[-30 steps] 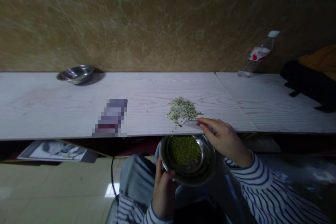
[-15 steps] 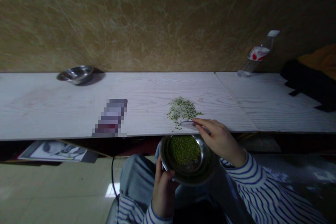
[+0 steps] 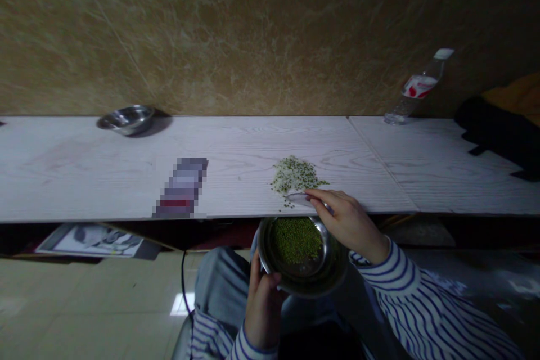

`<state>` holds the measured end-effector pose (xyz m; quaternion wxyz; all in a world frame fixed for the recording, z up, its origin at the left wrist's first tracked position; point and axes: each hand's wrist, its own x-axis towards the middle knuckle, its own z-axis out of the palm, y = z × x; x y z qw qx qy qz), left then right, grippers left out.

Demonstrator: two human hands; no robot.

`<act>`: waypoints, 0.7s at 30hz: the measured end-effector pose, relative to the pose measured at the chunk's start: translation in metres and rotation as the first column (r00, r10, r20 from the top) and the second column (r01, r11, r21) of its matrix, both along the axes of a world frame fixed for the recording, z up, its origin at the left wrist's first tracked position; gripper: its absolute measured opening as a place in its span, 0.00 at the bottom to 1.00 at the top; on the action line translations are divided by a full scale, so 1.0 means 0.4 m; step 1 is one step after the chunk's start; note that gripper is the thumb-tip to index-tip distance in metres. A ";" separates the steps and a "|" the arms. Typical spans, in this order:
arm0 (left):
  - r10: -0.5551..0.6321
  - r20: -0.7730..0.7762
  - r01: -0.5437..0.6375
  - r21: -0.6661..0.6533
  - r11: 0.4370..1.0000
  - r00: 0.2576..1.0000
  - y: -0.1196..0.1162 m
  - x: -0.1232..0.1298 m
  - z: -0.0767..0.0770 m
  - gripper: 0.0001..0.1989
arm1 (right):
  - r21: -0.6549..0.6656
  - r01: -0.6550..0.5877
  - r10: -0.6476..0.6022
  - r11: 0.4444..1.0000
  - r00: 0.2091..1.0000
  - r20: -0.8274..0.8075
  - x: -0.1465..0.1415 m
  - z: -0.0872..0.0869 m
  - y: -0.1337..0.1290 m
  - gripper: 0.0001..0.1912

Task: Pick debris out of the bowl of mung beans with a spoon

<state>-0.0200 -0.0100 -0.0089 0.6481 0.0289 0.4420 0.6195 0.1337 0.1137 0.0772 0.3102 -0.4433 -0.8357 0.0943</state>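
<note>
My left hand [image 3: 265, 298] grips a steel bowl [image 3: 327, 287] by its left rim, with the thumb on the edge. Small green beans [image 3: 297, 239], like mung beans, fill much of the bowl, which I hold below the table's front edge. In my right hand [image 3: 346, 216] is a metal spoon [image 3: 297, 198], pinched between thumb and fingers. Its head rests at or just over the table, at the near side of a pile of green beans and white grains [image 3: 293, 173]. A few loose beans lie around the spoon's tip.
A second steel bowl [image 3: 126, 120] stands at the back left of the white table [image 3: 236, 140]. A blurred-out flat object [image 3: 181, 188] lies nearer the front. At the right are a clear plastic bottle [image 3: 415, 90] and dark cloth [image 3: 498, 132]. A wall rises behind.
The spoon and my right hand have shifted slightly left against the pile. The whole view has slid a little. My left hand and the bowl stay about the same.
</note>
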 end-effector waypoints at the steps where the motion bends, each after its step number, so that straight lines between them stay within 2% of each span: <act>1: -0.002 -0.002 0.002 0.001 1.000 1.000 0.000 0.000 0.001 0.37 | 0.000 0.000 0.000 1.000 1.000 -0.004 -0.002 0.000 0.001 0.14; 13: 0.013 0.031 -0.015 0.056 0.998 0.999 -0.004 -0.030 0.014 0.36 | -0.011 -0.072 0.071 0.997 0.997 -0.031 -0.023 -0.002 0.006 0.14; 21: 0.031 0.024 -0.033 0.054 0.998 0.999 -0.003 -0.028 0.015 0.37 | -0.009 -0.226 0.226 0.974 0.974 -0.004 -0.037 0.013 -0.021 0.14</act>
